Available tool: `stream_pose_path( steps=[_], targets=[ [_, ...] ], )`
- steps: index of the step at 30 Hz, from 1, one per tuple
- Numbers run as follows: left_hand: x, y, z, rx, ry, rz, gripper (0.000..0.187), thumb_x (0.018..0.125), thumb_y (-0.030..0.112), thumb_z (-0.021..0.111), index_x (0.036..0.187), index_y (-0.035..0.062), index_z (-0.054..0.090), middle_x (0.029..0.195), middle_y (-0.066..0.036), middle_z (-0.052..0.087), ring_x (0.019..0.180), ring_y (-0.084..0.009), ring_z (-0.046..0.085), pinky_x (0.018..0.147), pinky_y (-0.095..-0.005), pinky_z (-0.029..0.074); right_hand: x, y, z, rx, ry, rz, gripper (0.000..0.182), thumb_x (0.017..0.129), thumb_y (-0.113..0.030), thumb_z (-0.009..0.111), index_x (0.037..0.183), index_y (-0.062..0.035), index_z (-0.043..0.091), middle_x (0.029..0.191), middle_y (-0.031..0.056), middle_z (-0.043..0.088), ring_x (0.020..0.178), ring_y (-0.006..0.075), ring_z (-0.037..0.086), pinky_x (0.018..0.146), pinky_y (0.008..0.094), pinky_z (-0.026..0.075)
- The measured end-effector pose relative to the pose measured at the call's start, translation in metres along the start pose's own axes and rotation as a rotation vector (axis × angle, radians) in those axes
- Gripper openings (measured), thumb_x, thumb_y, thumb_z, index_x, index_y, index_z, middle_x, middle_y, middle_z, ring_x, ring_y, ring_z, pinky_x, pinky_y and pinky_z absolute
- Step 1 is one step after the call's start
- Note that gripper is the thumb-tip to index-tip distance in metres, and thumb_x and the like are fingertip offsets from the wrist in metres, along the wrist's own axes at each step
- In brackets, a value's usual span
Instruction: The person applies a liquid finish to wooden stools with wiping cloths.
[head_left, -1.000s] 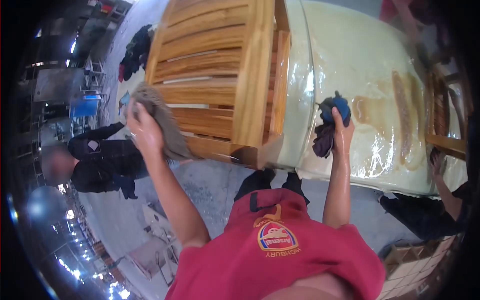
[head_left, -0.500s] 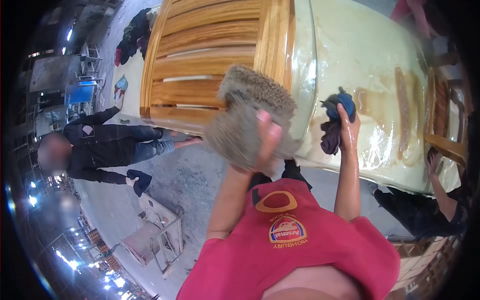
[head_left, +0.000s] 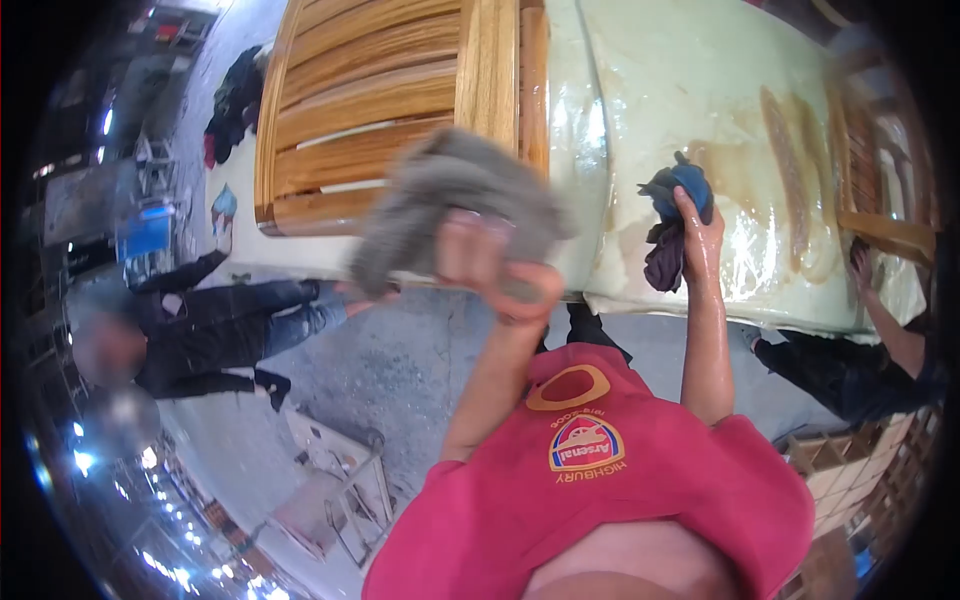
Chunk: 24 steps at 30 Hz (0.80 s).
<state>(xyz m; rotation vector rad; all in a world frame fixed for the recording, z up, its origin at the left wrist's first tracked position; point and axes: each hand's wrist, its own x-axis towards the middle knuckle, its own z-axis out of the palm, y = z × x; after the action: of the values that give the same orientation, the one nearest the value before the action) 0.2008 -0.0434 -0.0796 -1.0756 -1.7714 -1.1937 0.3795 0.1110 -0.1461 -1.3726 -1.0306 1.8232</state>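
My left hand (head_left: 485,262) is closed around a thick grey towel (head_left: 470,185), which is blurred by motion. The towel overlaps the near corner of a glossy slatted wooden panel (head_left: 485,80) in this view. Over the plastic-covered table (head_left: 640,120), my right hand (head_left: 702,225) grips a bunched rag (head_left: 680,195), blue at the top with dark purple folds hanging below. Wet sheen shows on my right forearm, and brown liquid streaks mark the plastic beyond that hand.
A person in dark clothes (head_left: 220,325) stands at the left, one hand on a light blue cloth (head_left: 223,200). Dark rags (head_left: 235,105) lie beyond the panel. At the right, another person's hand (head_left: 860,262) is near a wooden piece (head_left: 885,238). A metal-framed stand (head_left: 345,490) is at lower left.
My left hand has swung left with the towel, which now spreads flatter. My right hand keeps its hold on the rag. The whole view has shifted slightly.
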Motion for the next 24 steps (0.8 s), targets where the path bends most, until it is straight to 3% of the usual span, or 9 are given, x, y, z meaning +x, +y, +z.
stream_pose_path(
  steps=[3, 5, 7, 10, 12, 14, 15, 22, 24],
  targets=[
    [-0.018, -0.007, -0.025, -0.150, -0.263, 0.256, 0.035, 0.091, 0.028, 0.056, 0.117, 0.0060, 0.059, 0.124, -0.016, 0.057, 0.117, -0.0328, 0.051, 0.112, -0.0553, 0.023, 0.004, 0.017, 0.000, -0.087, 0.036, -0.187, 0.045, 0.086, -0.027, 0.075, 0.115, 0.0055, 0.062, 0.092, 0.0092, 0.067, 0.066, 0.0129, 0.060, 0.055, 0.0272, 0.050],
    [-0.049, -0.037, -0.051, -0.197, -0.363, 0.084, 0.035, 0.087, 0.030, 0.065, 0.115, 0.0092, 0.064, 0.122, -0.014, 0.061, 0.110, -0.0298, 0.056, 0.112, -0.0514, 0.025, -0.010, 0.001, 0.015, -0.098, 0.007, -0.191, 0.044, 0.087, -0.029, 0.075, 0.114, 0.0050, 0.064, 0.089, 0.0087, 0.067, 0.063, 0.0120, 0.060, 0.051, 0.0269, 0.049],
    [-0.092, -0.070, -0.070, -0.108, -0.484, -0.115, 0.039, 0.084, 0.031, 0.070, 0.116, 0.0088, 0.064, 0.123, -0.014, 0.062, 0.110, -0.0310, 0.057, 0.113, -0.0498, 0.026, -0.008, 0.010, 0.022, 0.000, -0.007, -0.168, 0.044, 0.087, -0.026, 0.075, 0.117, 0.0041, 0.063, 0.097, 0.0096, 0.068, 0.077, 0.0137, 0.063, 0.065, 0.0279, 0.052],
    [-0.157, -0.162, -0.051, 0.362, -0.708, 0.021, 0.041, 0.082, 0.016, 0.066, 0.120, 0.0032, 0.059, 0.127, -0.018, 0.059, 0.116, -0.0410, 0.054, 0.108, -0.0518, 0.034, 0.000, 0.036, 0.030, -0.008, 0.025, -0.114, 0.047, 0.086, -0.025, 0.076, 0.119, 0.0049, 0.062, 0.106, 0.0108, 0.068, 0.092, 0.0155, 0.063, 0.080, 0.0293, 0.052],
    [-0.127, -0.167, -0.007, 0.907, -0.917, 0.499, 0.042, 0.084, 0.011, 0.061, 0.124, 0.0002, 0.054, 0.129, -0.020, 0.056, 0.125, -0.0433, 0.048, 0.110, -0.0511, 0.034, 0.011, 0.060, 0.033, -0.034, 0.061, -0.107, 0.048, 0.085, -0.026, 0.077, 0.119, 0.0051, 0.062, 0.106, 0.0113, 0.068, 0.092, 0.0158, 0.063, 0.080, 0.0297, 0.052],
    [-0.091, -0.162, 0.074, 0.717, -0.970, 0.404, 0.042, 0.085, 0.011, 0.057, 0.124, -0.0021, 0.051, 0.130, -0.025, 0.051, 0.132, -0.0470, 0.039, 0.112, -0.0552, 0.030, 0.019, 0.072, 0.036, -0.004, 0.094, -0.091, 0.050, 0.085, -0.025, 0.077, 0.121, 0.0062, 0.060, 0.109, 0.0127, 0.068, 0.095, 0.0173, 0.063, 0.084, 0.0307, 0.052],
    [-0.093, -0.179, 0.116, 0.178, -0.878, -0.050, 0.040, 0.084, 0.009, 0.057, 0.121, -0.0036, 0.051, 0.131, -0.029, 0.049, 0.133, -0.0525, 0.035, 0.110, -0.0612, 0.030, 0.019, 0.082, 0.039, 0.013, 0.124, -0.095, 0.050, 0.085, -0.025, 0.076, 0.121, 0.0064, 0.060, 0.109, 0.0130, 0.068, 0.096, 0.0176, 0.063, 0.085, 0.0309, 0.051],
    [-0.004, -0.268, 0.349, 0.109, -0.790, 0.188, 0.041, 0.085, 0.015, 0.055, 0.122, -0.0025, 0.052, 0.127, -0.028, 0.049, 0.134, -0.0521, 0.031, 0.116, -0.0571, 0.021, 0.040, 0.120, 0.040, 0.035, 0.261, -0.104, 0.058, 0.087, -0.027, 0.075, 0.129, 0.0068, 0.053, 0.116, 0.0147, 0.065, 0.102, 0.0181, 0.062, 0.091, 0.0324, 0.050],
    [-0.011, -0.276, 0.351, 0.109, -0.841, 0.153, 0.043, 0.088, 0.019, 0.054, 0.126, -0.0009, 0.052, 0.131, -0.027, 0.049, 0.133, -0.0512, 0.033, 0.115, -0.0569, 0.022, 0.030, 0.124, 0.045, 0.083, 0.165, -0.129, 0.063, 0.087, -0.030, 0.074, 0.132, 0.0059, 0.050, 0.116, 0.0144, 0.063, 0.100, 0.0187, 0.062, 0.090, 0.0326, 0.050]
  ],
)
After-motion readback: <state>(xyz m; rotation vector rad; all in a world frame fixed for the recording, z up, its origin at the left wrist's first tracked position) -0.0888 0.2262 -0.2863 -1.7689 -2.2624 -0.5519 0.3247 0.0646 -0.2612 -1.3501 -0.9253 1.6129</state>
